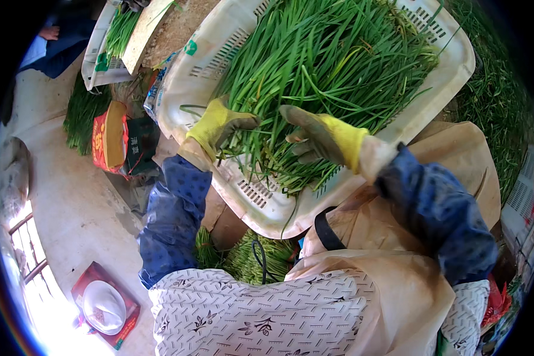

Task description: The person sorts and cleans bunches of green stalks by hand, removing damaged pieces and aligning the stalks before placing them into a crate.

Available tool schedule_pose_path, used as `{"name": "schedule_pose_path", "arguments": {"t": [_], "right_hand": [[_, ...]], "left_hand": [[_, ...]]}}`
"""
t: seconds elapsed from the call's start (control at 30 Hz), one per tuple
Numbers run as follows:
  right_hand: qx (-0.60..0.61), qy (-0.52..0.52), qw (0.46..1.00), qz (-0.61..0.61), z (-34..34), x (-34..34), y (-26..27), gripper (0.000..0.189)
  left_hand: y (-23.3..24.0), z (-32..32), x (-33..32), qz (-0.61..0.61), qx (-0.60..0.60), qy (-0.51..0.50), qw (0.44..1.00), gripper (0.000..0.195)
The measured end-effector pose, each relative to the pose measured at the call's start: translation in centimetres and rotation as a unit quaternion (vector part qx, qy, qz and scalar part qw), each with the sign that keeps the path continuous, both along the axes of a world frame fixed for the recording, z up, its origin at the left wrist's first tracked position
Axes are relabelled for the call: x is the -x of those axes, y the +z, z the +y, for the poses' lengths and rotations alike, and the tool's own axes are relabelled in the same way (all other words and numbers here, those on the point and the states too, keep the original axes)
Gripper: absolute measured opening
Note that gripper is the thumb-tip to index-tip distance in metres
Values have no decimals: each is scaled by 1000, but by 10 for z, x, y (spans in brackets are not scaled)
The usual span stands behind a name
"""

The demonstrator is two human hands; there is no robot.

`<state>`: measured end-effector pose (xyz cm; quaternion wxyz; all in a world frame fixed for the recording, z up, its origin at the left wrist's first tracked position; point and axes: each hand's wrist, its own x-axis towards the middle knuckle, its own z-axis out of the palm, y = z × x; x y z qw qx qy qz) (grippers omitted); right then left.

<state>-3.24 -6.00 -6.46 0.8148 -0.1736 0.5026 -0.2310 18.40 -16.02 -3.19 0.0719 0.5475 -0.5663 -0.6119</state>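
A white plastic crate (267, 218) with slotted walls lies tilted before me, heaped with long green garlic chives (311, 80). My left hand (222, 122), in a yellow knit glove with a dark coated palm, is at the crate's left side against the stem ends. Its thumb points right, while the other fingers are partly hidden, so a grip cannot be made out. Over the near part of the heap is my right hand (325, 135), gloved alike. Its thumb and fingers are spread, with nothing seen held between them.
Another white crate (89, 71) with chives stands upper left beside a wooden board (147, 33); a person's hand (49, 32) shows beyond. Bundled chives (258, 258) lie below my crate. A red bag (111, 138) stands left. Loose greens (494, 107) cover the right side.
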Motion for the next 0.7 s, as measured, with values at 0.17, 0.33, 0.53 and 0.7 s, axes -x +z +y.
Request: {"name": "schedule_pose_path", "arguments": {"t": [0.17,0.33,0.53,0.7], "right_hand": [[34,-200,928,-312,2,-45,-51,56],[-41,-235,925,-295,15,-24,-43,31],[-1,-203,942,-266,23,19,-25,27],[63,-155,939,-302,30,36,41,36]], "left_hand": [[-2,54,53,-112,97,-40,988,60],[-50,121,71,-293,331,-139,886,76],[13,128,89,-99,287,-85,949,77],[48,117,50,161,136,57,976,57]]}}
